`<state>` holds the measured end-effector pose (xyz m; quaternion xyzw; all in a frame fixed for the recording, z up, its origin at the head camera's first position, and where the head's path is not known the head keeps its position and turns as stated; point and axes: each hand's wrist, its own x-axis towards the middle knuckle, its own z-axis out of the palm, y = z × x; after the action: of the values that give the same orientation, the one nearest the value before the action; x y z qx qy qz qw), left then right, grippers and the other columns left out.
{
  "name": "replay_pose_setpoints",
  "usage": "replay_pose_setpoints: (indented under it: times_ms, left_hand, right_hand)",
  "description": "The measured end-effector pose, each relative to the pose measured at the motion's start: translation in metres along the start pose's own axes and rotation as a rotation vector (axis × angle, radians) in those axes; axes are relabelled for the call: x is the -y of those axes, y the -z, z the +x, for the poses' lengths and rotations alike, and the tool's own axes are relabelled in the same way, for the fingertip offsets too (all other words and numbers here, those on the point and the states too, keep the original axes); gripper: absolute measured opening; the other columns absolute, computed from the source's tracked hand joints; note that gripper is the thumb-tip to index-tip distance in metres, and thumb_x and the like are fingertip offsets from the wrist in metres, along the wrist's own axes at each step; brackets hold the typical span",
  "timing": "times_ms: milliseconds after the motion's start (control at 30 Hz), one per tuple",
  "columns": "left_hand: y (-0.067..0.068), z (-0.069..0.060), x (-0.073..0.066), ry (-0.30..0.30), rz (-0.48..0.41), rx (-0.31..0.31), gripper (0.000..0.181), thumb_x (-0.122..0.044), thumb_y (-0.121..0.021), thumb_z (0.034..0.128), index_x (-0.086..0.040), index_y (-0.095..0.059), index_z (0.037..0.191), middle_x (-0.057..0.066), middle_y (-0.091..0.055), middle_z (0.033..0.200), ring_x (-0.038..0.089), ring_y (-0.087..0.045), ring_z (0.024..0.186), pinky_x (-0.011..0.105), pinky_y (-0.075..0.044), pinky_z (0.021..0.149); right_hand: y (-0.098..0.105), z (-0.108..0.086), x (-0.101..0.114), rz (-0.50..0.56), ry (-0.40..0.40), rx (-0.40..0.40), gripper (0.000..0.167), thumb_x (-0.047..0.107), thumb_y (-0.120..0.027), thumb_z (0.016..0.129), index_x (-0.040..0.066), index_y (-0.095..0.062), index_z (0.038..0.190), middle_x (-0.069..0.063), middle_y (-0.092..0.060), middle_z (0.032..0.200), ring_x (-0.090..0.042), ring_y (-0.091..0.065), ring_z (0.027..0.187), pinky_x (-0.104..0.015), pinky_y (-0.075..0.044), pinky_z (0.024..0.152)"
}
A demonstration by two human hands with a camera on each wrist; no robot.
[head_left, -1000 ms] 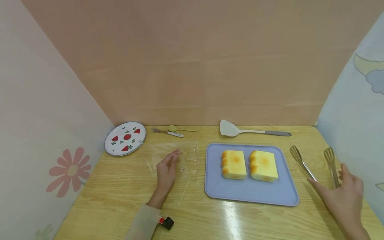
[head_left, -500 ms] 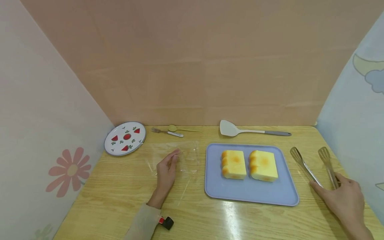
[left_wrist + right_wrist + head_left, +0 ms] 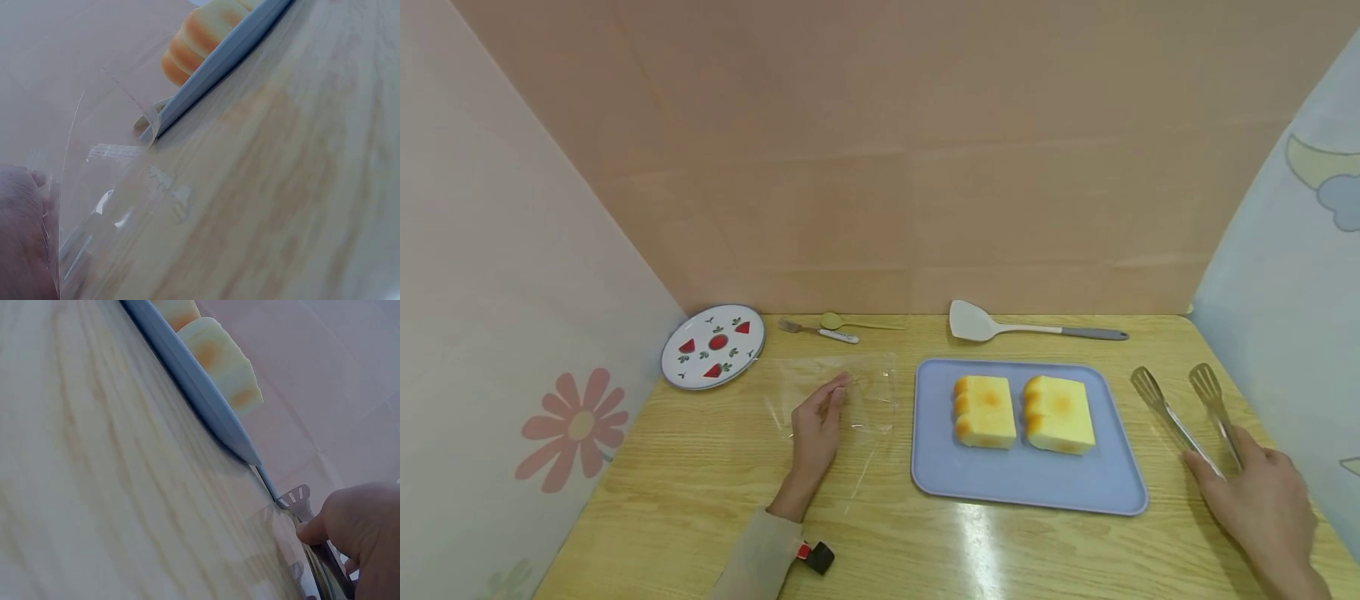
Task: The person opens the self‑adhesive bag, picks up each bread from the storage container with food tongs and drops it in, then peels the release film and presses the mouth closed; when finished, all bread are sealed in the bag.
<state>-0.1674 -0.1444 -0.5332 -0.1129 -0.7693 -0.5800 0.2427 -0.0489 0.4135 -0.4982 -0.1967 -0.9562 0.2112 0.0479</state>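
Observation:
My left hand [image 3: 817, 429] pinches a clear plastic bag [image 3: 872, 383] that lies on the table left of the tray; the bag's transparent edge [image 3: 78, 137] also shows in the left wrist view. At the far right, my right hand [image 3: 1262, 508] grips metal tongs [image 3: 1180, 429], thumb on one arm and fingers on the other. The slotted tips of the tongs point away from me and stand apart. Two bread pieces, a left one [image 3: 987, 412] and a right one [image 3: 1060, 417], sit side by side on a blue tray [image 3: 1030, 483] between my hands.
A patterned plate [image 3: 713, 347] stands at the back left by the side wall. Behind the bag lie a fork [image 3: 820, 332] and a yellow spoon [image 3: 861, 323]. A white spatula [image 3: 1000, 327] with a grey handle lies behind the tray.
My right hand has closed in on the tongs, and its fingers now wrap their arm. The tong tips have come closer together. The left hand and bag have stayed still.

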Motion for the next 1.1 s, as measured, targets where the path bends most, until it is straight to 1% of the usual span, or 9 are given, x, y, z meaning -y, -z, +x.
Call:
replay_pose_setpoints:
  times_ms: [100,233,367,500,567,733,867,1000,1100]
  left_hand:
    - [0.0,0.001,0.0,-0.002,-0.002,0.0,0.021,-0.004,-0.068,0.1102,0.003,-0.081,0.125,0.017,-0.079,0.131,0.041,-0.073,0.128,0.014,-0.051,0.109]
    - [0.0,0.002,-0.001,-0.004,-0.001,-0.002,0.021,-0.005,-0.068,0.1104,0.002,-0.081,0.125,0.018,-0.079,0.131,0.041,-0.073,0.129,0.014,-0.051,0.109]
    - [0.0,0.002,-0.001,-0.007,0.003,-0.005,0.021,-0.005,-0.068,0.1102,0.003,-0.081,0.125,0.018,-0.079,0.13,0.042,-0.073,0.128,0.014,-0.05,0.109]
    - [0.0,0.002,0.0,-0.006,-0.001,-0.004,0.021,-0.005,-0.068,0.1104,0.003,-0.081,0.125,0.018,-0.079,0.13,0.042,-0.073,0.128,0.013,-0.05,0.109]
    - [0.0,0.001,0.0,-0.004,-0.009,0.001,0.021,-0.005,-0.067,0.1107,0.003,-0.08,0.125,0.018,-0.079,0.131,0.042,-0.072,0.129,0.014,-0.051,0.108]
    - [0.0,0.001,0.0,0.001,-0.028,0.012,0.022,-0.005,-0.067,0.1111,0.004,-0.08,0.126,0.018,-0.079,0.132,0.041,-0.071,0.131,0.016,-0.051,0.109]
    - [0.001,0.001,-0.001,-0.003,-0.026,0.011,0.021,-0.003,-0.067,0.1105,0.004,-0.08,0.126,0.018,-0.079,0.132,0.042,-0.071,0.13,0.015,-0.052,0.108]
    - [0.0,0.0,-0.001,-0.005,-0.022,0.008,0.021,-0.003,-0.067,0.1103,0.005,-0.08,0.125,0.019,-0.078,0.132,0.043,-0.071,0.13,0.014,-0.052,0.107]
    - [0.001,-0.001,-0.001,-0.002,-0.02,0.004,0.021,-0.004,-0.068,0.1102,0.005,-0.08,0.125,0.019,-0.078,0.132,0.043,-0.072,0.129,0.015,-0.051,0.108]
  right_hand:
    - [0.0,0.0,0.003,0.052,-0.031,-0.011,0.09,0.044,-0.064,0.111,-0.014,-0.023,0.165,-0.057,-0.037,0.138,-0.075,-0.045,0.118,-0.082,-0.048,0.074]
    - [-0.001,0.002,0.008,0.12,-0.03,-0.073,0.082,0.038,-0.065,0.112,-0.019,-0.029,0.16,-0.053,-0.041,0.137,-0.074,-0.043,0.124,-0.086,-0.044,0.086]
    - [-0.003,0.001,0.012,0.142,0.022,-0.136,0.077,0.033,-0.066,0.112,-0.018,-0.034,0.159,-0.047,-0.05,0.131,-0.071,-0.043,0.128,-0.086,-0.04,0.094]
    - [-0.005,-0.001,0.015,0.165,0.061,-0.176,0.074,0.026,-0.065,0.113,-0.015,-0.03,0.164,-0.048,-0.048,0.137,-0.068,-0.052,0.115,-0.08,-0.044,0.083]
    - [-0.006,-0.003,0.016,0.178,0.09,-0.185,0.07,0.022,-0.062,0.114,-0.015,-0.03,0.164,-0.05,-0.043,0.141,-0.069,-0.052,0.112,-0.079,-0.043,0.079]
    - [-0.005,-0.006,0.018,0.205,0.172,-0.213,0.06,0.015,-0.054,0.116,-0.014,-0.031,0.164,-0.051,-0.038,0.143,-0.072,-0.045,0.118,-0.084,-0.038,0.085]
    - [-0.003,-0.008,0.021,0.201,0.209,-0.223,0.063,0.015,-0.054,0.117,-0.014,-0.029,0.166,-0.05,-0.038,0.144,-0.069,-0.048,0.113,-0.081,-0.039,0.084]
    - [0.001,-0.01,0.024,0.165,0.302,-0.256,0.062,0.015,-0.059,0.115,-0.011,-0.035,0.165,-0.042,-0.047,0.135,-0.061,-0.054,0.108,-0.063,-0.047,0.072]
    - [0.005,-0.01,0.026,0.136,0.395,-0.279,0.059,0.016,-0.063,0.113,-0.01,-0.042,0.162,-0.037,-0.051,0.127,-0.056,-0.055,0.104,-0.043,-0.044,0.061]
